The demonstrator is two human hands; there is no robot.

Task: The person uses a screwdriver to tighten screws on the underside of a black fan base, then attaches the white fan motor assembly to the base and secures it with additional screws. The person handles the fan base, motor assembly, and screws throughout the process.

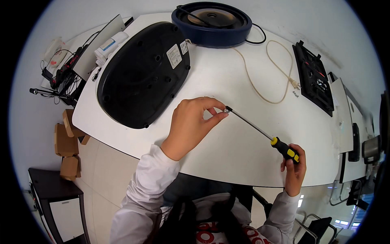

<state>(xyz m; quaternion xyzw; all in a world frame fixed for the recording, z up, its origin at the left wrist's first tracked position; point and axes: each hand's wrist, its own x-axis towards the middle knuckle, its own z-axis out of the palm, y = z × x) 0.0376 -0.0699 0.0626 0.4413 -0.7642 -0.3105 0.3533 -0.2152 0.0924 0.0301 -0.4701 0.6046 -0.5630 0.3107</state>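
Observation:
My right hand (294, 168) is wrapped round the black and yellow handle of a screwdriver (255, 127), whose shaft slants up to the left. At its dark tip, the thumb and forefinger of my left hand (191, 122) pinch a small shiny metal piece (226, 110), which looks like a screw. Left of that hand, a black oval appliance base (140, 77) lies with its underside up, showing holes, small feet and two white labels. Several small screws (295, 94) rest on the white table (227, 150) by the plug of a cream cord (248, 73).
A round dark blue appliance part (219, 36) with a metal plate stands at the far edge. To the right lies an opened black tool case (313, 79). A white bottle (111, 44) is behind the base. Cardboard boxes (67, 140) sit on the floor at left, near a dark cabinet (55, 179).

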